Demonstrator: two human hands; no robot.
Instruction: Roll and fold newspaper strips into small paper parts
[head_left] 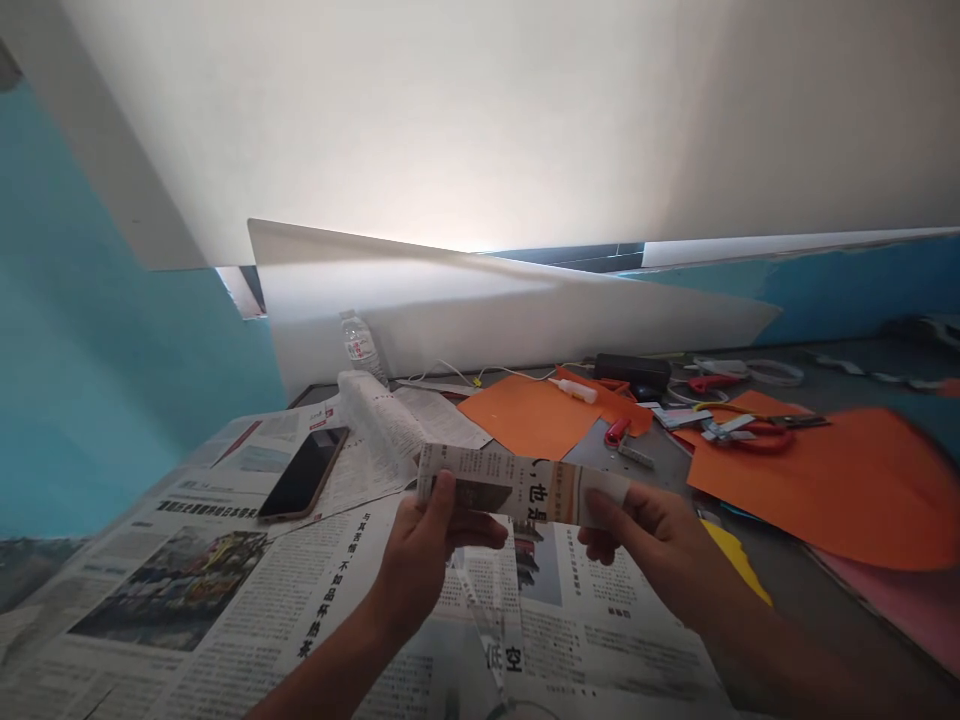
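A folded strip of newspaper (525,487) is stretched level between my two hands, raised over the newspaper sheets (360,590) on the table. My left hand (435,530) pinches its left end, thumb in front and fingers behind. At the other end, my right hand (630,525) grips the strip the same way, with the thumb on its near face. Below the strip, a narrow clear band or thin strip hangs or lies over the newspaper; I cannot tell which.
A phone (304,473) lies on newspaper at left, near a water bottle (361,345). Orange paper (832,480) bears red-handled scissors (757,437) at right. More orange paper (517,415), a glue tube (577,390) and a red box cutter (616,431) lie behind the strip. Yellow paper (735,560) sits right.
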